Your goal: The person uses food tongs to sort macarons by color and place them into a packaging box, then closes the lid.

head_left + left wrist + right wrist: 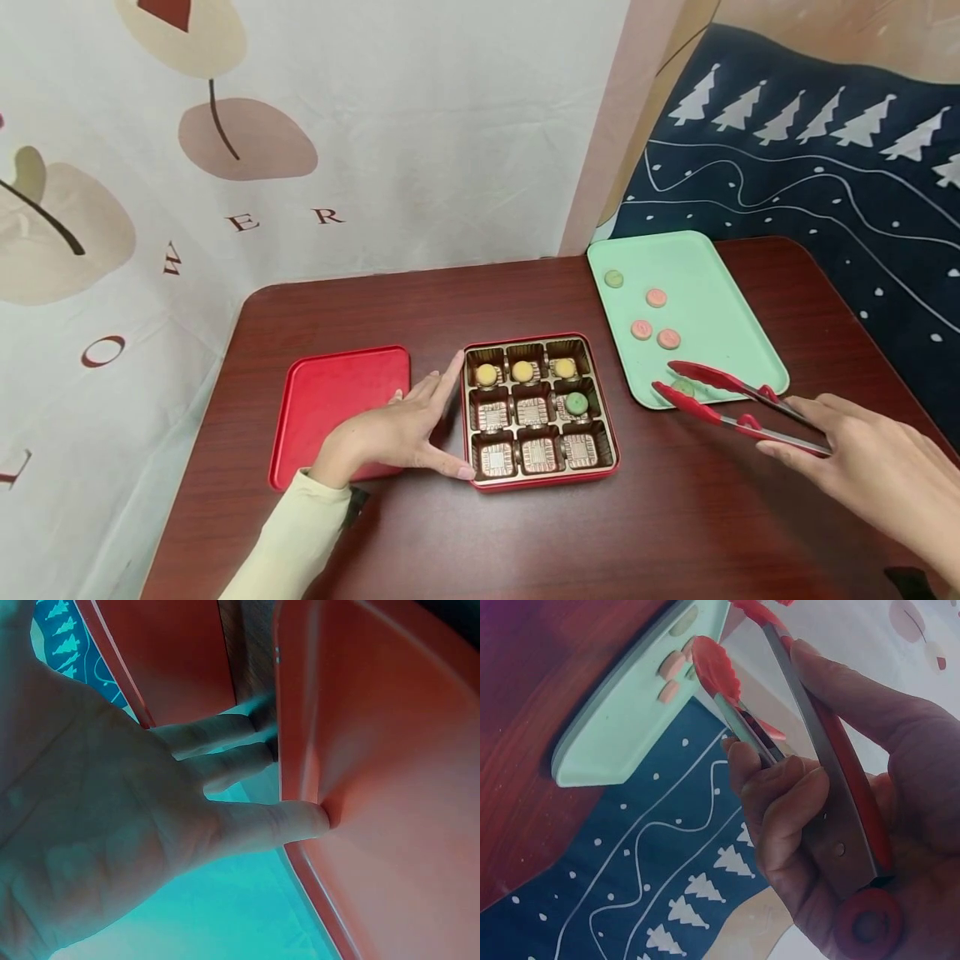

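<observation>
Tongs (701, 408) — in right grip (873, 454) — spread over tray (708, 292).

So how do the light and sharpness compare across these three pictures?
Head view: fairly even light, tray and box clearly outlined, soft shading on the table; left wrist view: strong cyan cast, the left hand dim above a bright patch, detail soft; right wrist view: dimmer, purplish on the right hand, the tongs easy to make out.
</observation>
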`<state>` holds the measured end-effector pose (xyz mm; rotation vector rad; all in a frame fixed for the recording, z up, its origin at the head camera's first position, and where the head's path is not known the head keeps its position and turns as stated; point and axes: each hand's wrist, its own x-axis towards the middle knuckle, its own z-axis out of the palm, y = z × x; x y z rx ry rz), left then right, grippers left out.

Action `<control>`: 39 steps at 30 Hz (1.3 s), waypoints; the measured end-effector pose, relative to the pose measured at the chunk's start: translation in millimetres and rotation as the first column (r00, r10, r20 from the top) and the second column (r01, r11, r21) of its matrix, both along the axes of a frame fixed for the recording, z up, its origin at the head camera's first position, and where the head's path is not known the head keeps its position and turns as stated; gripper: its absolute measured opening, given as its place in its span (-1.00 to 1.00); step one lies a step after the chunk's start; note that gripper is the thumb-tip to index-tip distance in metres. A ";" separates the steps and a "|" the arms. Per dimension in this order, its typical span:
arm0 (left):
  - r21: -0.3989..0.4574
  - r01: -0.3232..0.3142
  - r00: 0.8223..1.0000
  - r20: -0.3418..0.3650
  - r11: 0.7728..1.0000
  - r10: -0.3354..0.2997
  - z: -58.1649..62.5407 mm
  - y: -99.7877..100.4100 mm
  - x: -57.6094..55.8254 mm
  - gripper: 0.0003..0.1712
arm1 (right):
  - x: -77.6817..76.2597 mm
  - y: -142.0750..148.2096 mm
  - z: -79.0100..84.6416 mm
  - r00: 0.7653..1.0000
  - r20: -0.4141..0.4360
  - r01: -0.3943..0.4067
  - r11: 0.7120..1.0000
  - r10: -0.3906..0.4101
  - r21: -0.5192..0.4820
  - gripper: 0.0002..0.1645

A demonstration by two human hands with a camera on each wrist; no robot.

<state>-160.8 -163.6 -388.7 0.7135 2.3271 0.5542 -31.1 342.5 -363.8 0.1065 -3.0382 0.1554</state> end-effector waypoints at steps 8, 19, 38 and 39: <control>-0.013 -0.003 1.000 0.002 1.000 0.003 -0.1 -0.1 0.4 0.78 | -1.1 4.9 2.2 1.000 0.007 0.017 1.000 -0.017 0.023 -0.11; -0.006 -0.004 1.000 0.004 1.000 0.004 1.1 1.2 0.7 0.77 | -5.5 7.7 5.8 0.998 0.053 0.028 0.999 -0.030 0.039 -0.14; -0.019 -0.015 1.000 0.010 1.000 0.015 1.2 1.3 1.9 0.78 | -8.8 -1.3 16.0 0.992 0.125 0.011 1.000 -0.015 0.028 -0.32; -0.018 -0.014 1.000 0.011 1.000 0.014 1.4 1.2 1.9 0.78 | -8.6 -1.3 15.4 0.993 0.119 0.013 1.000 -0.016 0.028 -0.33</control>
